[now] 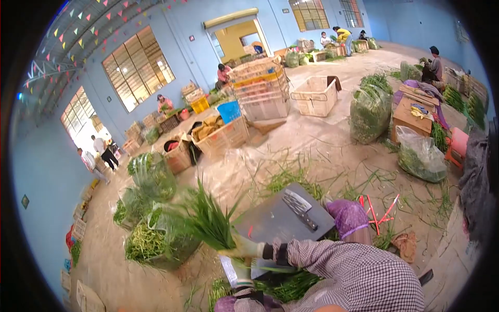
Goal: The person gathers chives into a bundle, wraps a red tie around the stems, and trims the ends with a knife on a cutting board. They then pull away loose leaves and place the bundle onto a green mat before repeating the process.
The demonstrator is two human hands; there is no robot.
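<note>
A bunch of long green leafy stems (210, 221) is held up with its tips spread toward the upper left. My right hand (248, 246), in a pale glove, is closed round the lower end of the bunch. Just below it my left hand (241, 271), also gloved, is closed at the stem ends, its fingers partly hidden. Beside the hands stands a dark grey board (267, 219). On its far right part lies a knife (301, 209) with a broad blade and dark handle. More cut greens (291, 285) lie near my lap.
Plastic bags of greens (156, 244) stand at the left, and another large bag (371, 112) at the right. Red sticks (375, 216) lie on the floor past my knee. Crates (260, 88) are stacked farther back. Several people work or stand around the hall.
</note>
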